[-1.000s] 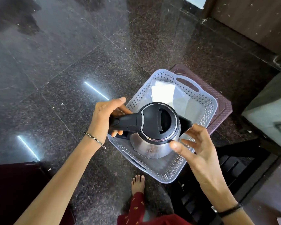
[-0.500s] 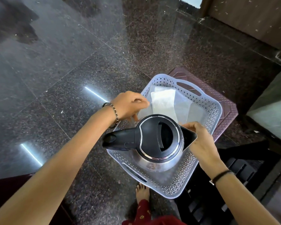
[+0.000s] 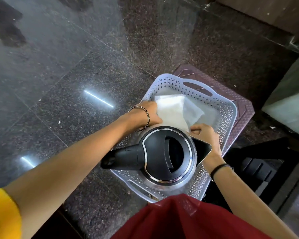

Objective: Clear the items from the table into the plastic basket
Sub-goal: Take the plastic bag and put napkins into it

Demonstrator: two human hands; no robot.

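Observation:
A pale perforated plastic basket (image 3: pixel 230 107) rests on a brown plastic stool (image 3: pixel 245 107). Inside its near half stands a steel electric kettle (image 3: pixel 167 157) with a black lid, its handle pointing left and no hand on it. Behind it, in the far half, lies a white plastic packet (image 3: pixel 173 109). My left hand (image 3: pixel 148 115) is curled on the packet's left edge. My right hand (image 3: pixel 205 135) pinches the packet's near right corner, just past the kettle's spout. The fingertips of both hands are partly hidden.
Polished dark granite floor (image 3: pixel 76 75) lies to the left and beyond. A grey-green block (image 3: pixel 290 102) stands at the right edge, with a dark slatted piece of furniture (image 3: pixel 259 166) beside the basket. My red garment (image 3: pixel 188 219) covers the bottom of the view.
Both hands let go of the kettle, which now stands in the basket. They reached past it to the white packet, and the view moved closer over the basket.

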